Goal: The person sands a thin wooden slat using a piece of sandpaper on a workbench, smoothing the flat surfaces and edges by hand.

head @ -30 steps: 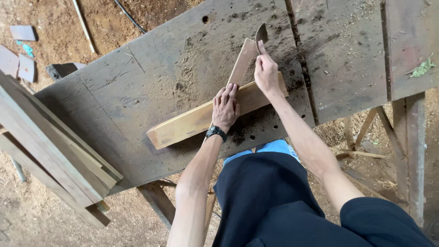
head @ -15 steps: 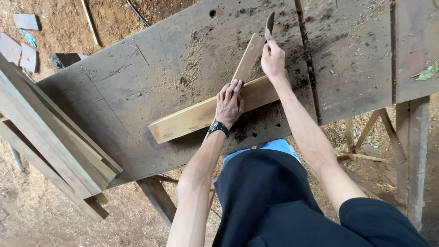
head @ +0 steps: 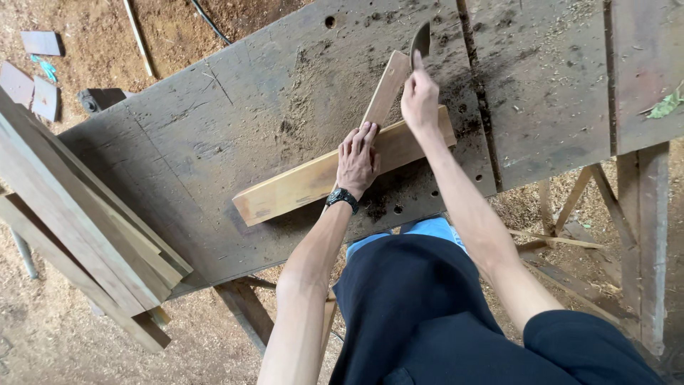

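A light wooden plank (head: 299, 187) lies slanted across a dark, dusty workbench (head: 235, 128). My left hand (head: 358, 160), with a black watch on the wrist, presses flat on the plank where a narrower wooden strip (head: 386, 87) crosses it. My right hand (head: 419, 100) rests on the far end of that strip and grips a small dark blade-like tool (head: 421, 39) that sticks up past my fingers.
A stack of long boards (head: 78, 235) leans over the bench's left end. Sawdust covers the ground, with scraps (head: 35, 78) and a thin stick (head: 137, 37) at the upper left. A second bench slab (head: 556, 78) lies to the right, with wooden legs (head: 641, 228) below.
The camera has come a little closer. My left hand has spread flatter on the plank, and my right hand with the tool has slid slightly further along the strip.
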